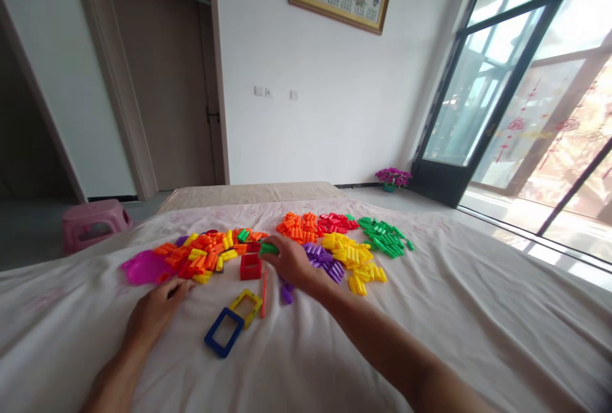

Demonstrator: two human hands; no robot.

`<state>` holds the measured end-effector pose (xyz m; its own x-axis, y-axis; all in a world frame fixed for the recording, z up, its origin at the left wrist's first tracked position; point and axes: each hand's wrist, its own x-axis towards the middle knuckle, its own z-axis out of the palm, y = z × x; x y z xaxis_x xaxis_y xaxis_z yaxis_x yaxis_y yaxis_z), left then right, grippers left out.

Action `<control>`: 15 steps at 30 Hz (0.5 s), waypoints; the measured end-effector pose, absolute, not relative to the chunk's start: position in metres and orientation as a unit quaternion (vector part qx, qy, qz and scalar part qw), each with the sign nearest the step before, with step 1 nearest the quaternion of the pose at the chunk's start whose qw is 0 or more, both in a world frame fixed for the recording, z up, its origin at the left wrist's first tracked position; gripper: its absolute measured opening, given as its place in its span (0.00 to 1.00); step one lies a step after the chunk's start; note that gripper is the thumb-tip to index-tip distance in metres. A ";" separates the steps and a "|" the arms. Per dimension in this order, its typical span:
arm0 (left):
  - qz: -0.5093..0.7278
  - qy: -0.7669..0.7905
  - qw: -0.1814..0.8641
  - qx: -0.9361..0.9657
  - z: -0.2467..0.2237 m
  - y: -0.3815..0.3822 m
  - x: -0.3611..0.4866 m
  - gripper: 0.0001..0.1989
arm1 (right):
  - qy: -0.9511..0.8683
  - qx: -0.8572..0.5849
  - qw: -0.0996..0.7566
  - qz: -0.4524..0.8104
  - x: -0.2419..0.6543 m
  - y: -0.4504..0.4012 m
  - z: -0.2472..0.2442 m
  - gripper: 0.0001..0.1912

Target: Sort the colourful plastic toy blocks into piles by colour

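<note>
My right hand (289,261) holds a green piece (268,248) between thumb and fingers, just above and beside a red box-shaped piece (250,267). My left hand (160,304) rests near the mixed orange and yellow pile (198,255), its fingers curled; whatever they may hold is hidden. Sorted heaps lie to the right: orange (297,227), red (337,222), purple (325,262), yellow (348,251) and green (384,236). Nearer to me are a yellow frame (256,299), a blue frame (211,335) and a thin red stick (264,295).
A magenta tray (138,268) sits left of the mixed pile. The pieces lie on a wrinkled pale cloth (459,324). Beyond it are a pink stool (95,225) at the left and a potted purple flower (393,177) by the glass door.
</note>
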<state>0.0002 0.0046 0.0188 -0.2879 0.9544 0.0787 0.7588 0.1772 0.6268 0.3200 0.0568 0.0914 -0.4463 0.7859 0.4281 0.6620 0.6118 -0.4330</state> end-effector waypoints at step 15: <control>0.304 0.751 0.151 0.567 -0.002 0.011 -0.011 0.14 | -0.678 -0.717 0.159 -0.034 0.625 0.117 0.095 0.28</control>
<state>-0.0107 0.0113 -0.0024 -0.3122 0.9426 0.1183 0.7597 0.1730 0.6268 0.6253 0.1167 0.0948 0.0773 0.9615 0.2636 0.9829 -0.0291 -0.1821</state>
